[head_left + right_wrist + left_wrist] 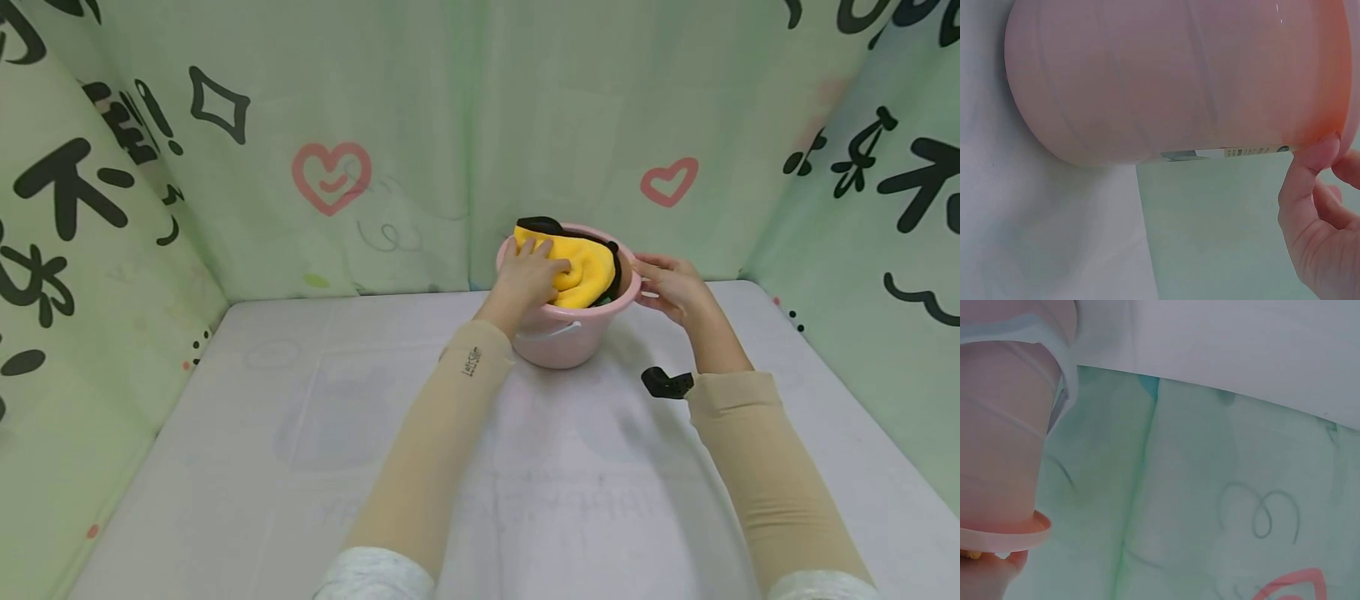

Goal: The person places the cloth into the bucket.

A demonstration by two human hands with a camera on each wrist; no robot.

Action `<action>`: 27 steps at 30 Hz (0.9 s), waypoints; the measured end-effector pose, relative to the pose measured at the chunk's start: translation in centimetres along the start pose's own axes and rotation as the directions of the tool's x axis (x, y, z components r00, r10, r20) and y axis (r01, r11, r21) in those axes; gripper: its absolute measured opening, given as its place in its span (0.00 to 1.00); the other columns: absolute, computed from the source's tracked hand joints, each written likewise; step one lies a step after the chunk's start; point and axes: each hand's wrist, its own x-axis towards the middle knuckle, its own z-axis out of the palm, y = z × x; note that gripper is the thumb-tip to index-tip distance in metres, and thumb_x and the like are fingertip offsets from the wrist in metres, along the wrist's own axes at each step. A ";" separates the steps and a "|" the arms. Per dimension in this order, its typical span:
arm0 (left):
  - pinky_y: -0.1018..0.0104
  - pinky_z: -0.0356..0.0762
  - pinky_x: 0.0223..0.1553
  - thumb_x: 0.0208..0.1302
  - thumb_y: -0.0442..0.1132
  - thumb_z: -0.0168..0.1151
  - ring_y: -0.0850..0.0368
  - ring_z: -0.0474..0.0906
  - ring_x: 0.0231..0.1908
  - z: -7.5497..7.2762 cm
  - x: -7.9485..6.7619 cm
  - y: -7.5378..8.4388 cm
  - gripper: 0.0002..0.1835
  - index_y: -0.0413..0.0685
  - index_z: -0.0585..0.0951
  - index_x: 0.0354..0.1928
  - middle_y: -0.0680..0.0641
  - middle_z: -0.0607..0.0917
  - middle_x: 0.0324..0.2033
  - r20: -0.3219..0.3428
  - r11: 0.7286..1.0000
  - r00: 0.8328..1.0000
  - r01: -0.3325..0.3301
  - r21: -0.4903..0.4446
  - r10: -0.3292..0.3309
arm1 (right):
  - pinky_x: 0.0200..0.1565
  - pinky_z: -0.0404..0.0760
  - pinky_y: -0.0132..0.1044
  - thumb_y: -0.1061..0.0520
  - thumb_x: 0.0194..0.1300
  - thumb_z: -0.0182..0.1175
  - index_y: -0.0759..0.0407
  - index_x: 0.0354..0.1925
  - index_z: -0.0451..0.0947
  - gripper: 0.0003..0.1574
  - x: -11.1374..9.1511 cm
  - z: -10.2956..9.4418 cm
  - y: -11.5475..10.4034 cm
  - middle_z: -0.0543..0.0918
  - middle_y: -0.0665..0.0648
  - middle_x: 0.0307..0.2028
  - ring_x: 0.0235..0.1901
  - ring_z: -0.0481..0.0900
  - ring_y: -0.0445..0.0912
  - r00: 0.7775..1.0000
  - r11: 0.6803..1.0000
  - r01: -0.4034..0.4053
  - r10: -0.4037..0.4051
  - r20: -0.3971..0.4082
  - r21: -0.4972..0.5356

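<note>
A pink bucket (558, 343) stands near the back of the table, with a folded yellow cloth item (592, 265) with black edging inside and rising above the rim. My left hand (527, 275) rests on the yellow item with its fingers spread, pressing its left side. Only a bit of the left hand (985, 575) shows below the bucket's rim in the left wrist view. On the other side, my right hand (672, 287) pinches the bucket rim, its thumb against the outer wall in the right wrist view. What lies deeper in the bucket is hidden.
A white cloth covers the table (337, 433). Pale green curtains (420, 167) with black and red drawings enclose its back and sides. The bucket's pale handle (551, 333) hangs down its front. A black device (666, 383) sits at the right wrist.
</note>
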 end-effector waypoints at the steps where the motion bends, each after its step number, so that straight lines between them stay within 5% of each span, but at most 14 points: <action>1: 0.46 0.35 0.65 0.67 0.50 0.48 0.48 0.42 0.69 0.0 0.0 0.0 0.26 0.73 0.59 0.66 0.51 0.50 0.70 0.006 1.000 1.000 0.000 -0.004 0.000 | 0.39 0.77 0.27 0.43 0.63 0.52 0.57 0.69 0.52 0.42 0.0 0.0 0.0 0.67 0.51 0.49 0.45 0.68 0.46 1.000 1.000 0.000 0.000 0.001 -0.001; 20: 0.45 0.33 0.65 0.64 0.46 0.49 0.49 0.48 0.68 0.3 0.3 -0.6 0.27 0.68 0.61 0.66 0.51 0.53 0.69 -0.005 0.984 1.000 -0.025 -0.176 0.024 | 0.39 0.77 0.27 0.43 0.64 0.52 0.56 0.69 0.52 0.41 0.1 0.0 -0.1 0.67 0.51 0.48 0.44 0.69 0.45 1.000 1.000 -0.011 0.011 -0.001 0.012; 27: 0.45 0.34 0.65 0.65 0.50 0.46 0.49 0.46 0.68 0.5 0.4 -1.0 0.28 0.67 0.58 0.67 0.51 0.52 0.69 -0.021 0.991 0.999 -0.035 -0.129 0.033 | 0.39 0.78 0.27 0.43 0.64 0.51 0.57 0.69 0.52 0.41 0.4 0.1 0.0 0.67 0.54 0.51 0.45 0.69 0.46 1.000 1.000 -0.004 0.004 -0.005 -0.003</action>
